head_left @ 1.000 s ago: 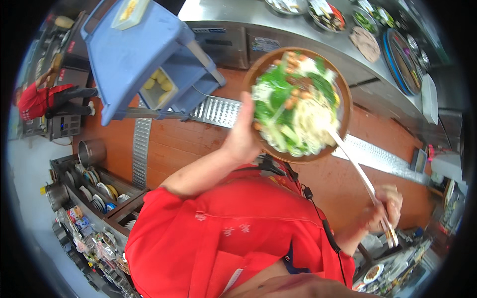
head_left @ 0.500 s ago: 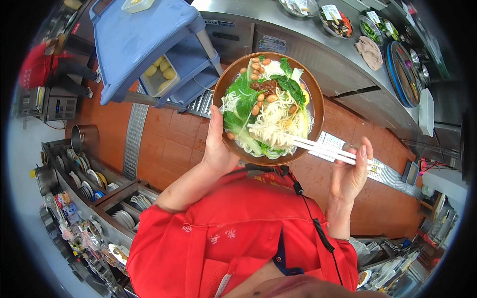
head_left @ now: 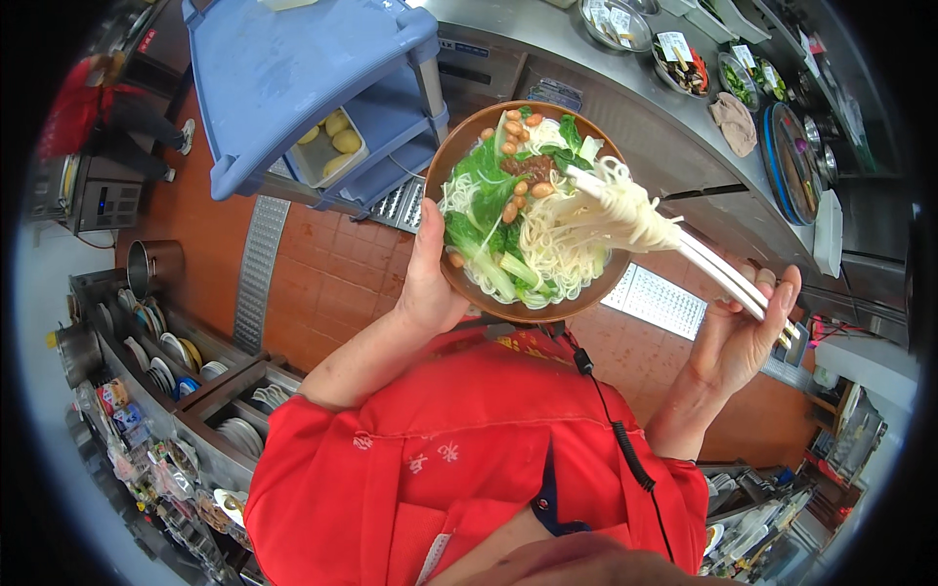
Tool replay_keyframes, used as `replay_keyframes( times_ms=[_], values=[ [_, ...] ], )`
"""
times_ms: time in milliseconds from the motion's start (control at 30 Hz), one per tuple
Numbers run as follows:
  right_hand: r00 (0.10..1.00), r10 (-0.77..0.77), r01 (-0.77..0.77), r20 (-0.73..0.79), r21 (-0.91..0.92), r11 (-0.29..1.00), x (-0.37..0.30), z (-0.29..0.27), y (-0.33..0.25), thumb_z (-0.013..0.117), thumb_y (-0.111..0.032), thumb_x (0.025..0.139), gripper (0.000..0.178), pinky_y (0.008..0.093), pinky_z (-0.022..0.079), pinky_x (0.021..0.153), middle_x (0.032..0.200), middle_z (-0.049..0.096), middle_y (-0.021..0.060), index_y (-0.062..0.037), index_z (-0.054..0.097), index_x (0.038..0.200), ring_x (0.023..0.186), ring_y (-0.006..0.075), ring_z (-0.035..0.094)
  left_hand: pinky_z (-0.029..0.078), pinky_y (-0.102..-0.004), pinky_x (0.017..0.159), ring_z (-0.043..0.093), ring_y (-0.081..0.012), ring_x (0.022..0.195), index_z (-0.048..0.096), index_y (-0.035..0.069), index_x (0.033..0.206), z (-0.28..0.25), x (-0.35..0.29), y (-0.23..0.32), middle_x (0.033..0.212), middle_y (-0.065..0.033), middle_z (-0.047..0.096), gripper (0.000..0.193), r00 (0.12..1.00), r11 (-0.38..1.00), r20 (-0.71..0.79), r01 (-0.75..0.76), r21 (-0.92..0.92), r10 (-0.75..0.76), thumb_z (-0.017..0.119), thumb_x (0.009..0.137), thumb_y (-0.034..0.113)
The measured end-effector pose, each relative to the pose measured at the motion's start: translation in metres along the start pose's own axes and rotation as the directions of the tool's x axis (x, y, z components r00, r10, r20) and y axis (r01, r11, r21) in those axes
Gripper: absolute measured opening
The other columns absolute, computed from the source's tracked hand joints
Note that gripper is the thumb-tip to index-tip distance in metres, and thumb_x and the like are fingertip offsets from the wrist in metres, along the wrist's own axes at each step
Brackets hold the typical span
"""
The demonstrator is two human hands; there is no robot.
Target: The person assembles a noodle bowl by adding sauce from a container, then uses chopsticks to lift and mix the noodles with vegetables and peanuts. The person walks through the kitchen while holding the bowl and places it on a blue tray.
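The left hand (head_left: 430, 283) cups a round brown bowl (head_left: 459, 161) from below and from its left side, thumb lying up along the outer wall and the other fingers hidden underneath, so how they are spread cannot be told. The bowl is smooth and glossy, with a thin even rim, and is held up in front of the chest, above the red sleeves. Inside lie pale thin noodles (head_left: 552, 249), crinkled green leaves (head_left: 484, 186), round tan peanuts (head_left: 518, 200) and a dark lump of minced meat near the middle. The right hand (head_left: 738, 337) is just right of the bowl, fingers curled and pinching a pair of long, straight white chopsticks (head_left: 723, 273) near their top ends; their tips reach over the bowl's right rim and lift a limp hank of noodles clear of the surface. Below the bowl runs a floor of matt orange-red tiles (head_left: 332, 293), crossed by ribbed metal drain grates (head_left: 256, 264). A blue plastic cart (head_left: 283, 68) with rounded corners stands just left of the bowl, a white tub of yellow lumps on its lower shelf. A steel counter (head_left: 606, 93) bends along the top right, its edge passing close behind the bowl, with round trays of toppings on it. Racks of stacked dishes (head_left: 166, 347) line the left side, leaving the tiled strip between them and the counter open
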State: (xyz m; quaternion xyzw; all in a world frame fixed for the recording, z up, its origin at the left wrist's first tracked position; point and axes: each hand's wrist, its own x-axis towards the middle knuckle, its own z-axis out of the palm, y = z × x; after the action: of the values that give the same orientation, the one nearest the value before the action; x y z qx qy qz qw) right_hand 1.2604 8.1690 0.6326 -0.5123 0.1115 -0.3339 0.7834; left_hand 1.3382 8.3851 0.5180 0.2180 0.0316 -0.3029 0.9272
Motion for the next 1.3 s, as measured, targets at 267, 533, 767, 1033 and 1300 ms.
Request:
replay_keyframes(
  times_ms=[267, 533, 767, 1033, 1300],
  values=[
    [0.864, -0.408, 0.503, 0.295, -0.469, 0.726, -0.019, -0.008, 0.007, 0.051, -0.024, 0.088, 0.032, 0.0242, 0.039, 0.05, 0.071, 0.046, 0.0034, -0.0051, 0.049, 0.113, 0.062, 0.0137, 0.044, 0.03, -0.0394, 0.101, 0.036, -0.0256, 0.122, 0.024, 0.002, 0.134, -0.014, 0.002, 0.021, 0.134, -0.0129, 0.034, 0.07, 0.998, 1.0, -0.051, -0.029, 0.008, 0.029, 0.025, 0.089, 0.056],
    [0.56, -0.238, 0.703, 0.793, -0.304, 0.643, -0.026, 0.026, 0.003, 0.061, -0.02, 0.082, 0.037, 0.0336, 0.054, 0.055, 0.075, 0.058, 0.0136, -0.0031, 0.047, 0.112, 0.066, 0.0244, 0.059, 0.032, -0.0395, 0.1, 0.037, -0.0257, 0.122, 0.025, 0.002, 0.133, -0.026, 0.006, 0.04, 0.134, -0.0127, 0.034, 0.07, 0.99, 0.993, -0.077, -0.114, 0.039, 0.117, 0.024, 0.089, 0.056],
    [0.46, -0.189, 0.851, 0.868, -0.369, 0.375, -0.041, 0.037, 0.01, 0.066, -0.004, 0.069, 0.028, 0.03, 0.053, 0.053, 0.079, 0.058, 0.0122, -0.0062, 0.055, 0.095, 0.067, 0.0261, 0.061, 0.031, -0.0388, 0.1, 0.037, -0.0251, 0.121, 0.025, 0.002, 0.133, -0.026, 0.005, 0.046, 0.134, -0.0121, 0.034, 0.069, 0.985, 0.987, -0.073, -0.15, 0.052, 0.154, 0.026, 0.089, 0.055],
    [0.973, -0.107, 0.053, -0.206, -0.251, 0.966, -0.05, 0.028, 0.061, 0.053, -0.012, 0.086, 0.026, 0.0301, 0.049, 0.058, 0.079, 0.056, 0.0072, -0.0064, 0.048, 0.111, 0.069, 0.0167, 0.055, 0.03, -0.0372, 0.101, 0.037, -0.0235, 0.122, 0.026, 0.002, 0.133, -0.019, 0.004, 0.047, 0.134, -0.011, 0.035, 0.069, 0.987, 0.986, -0.008, -0.161, 0.046, 0.161, 0.026, 0.089, 0.056],
    [0.936, 0.198, -0.215, -0.29, -0.028, 0.976, -0.046, 0.04, 0.066, 0.055, -0.015, 0.085, 0.028, 0.0258, 0.05, 0.056, 0.077, 0.058, 0.0029, -0.0071, 0.048, 0.112, 0.068, 0.0125, 0.056, 0.03, -0.0378, 0.101, 0.036, -0.0239, 0.122, 0.026, 0.003, 0.133, -0.024, 0.0, 0.047, 0.134, -0.011, 0.035, 0.069, 0.998, 0.997, 0.0, -0.068, 0.032, 0.068, 0.025, 0.089, 0.056]
  ],
)
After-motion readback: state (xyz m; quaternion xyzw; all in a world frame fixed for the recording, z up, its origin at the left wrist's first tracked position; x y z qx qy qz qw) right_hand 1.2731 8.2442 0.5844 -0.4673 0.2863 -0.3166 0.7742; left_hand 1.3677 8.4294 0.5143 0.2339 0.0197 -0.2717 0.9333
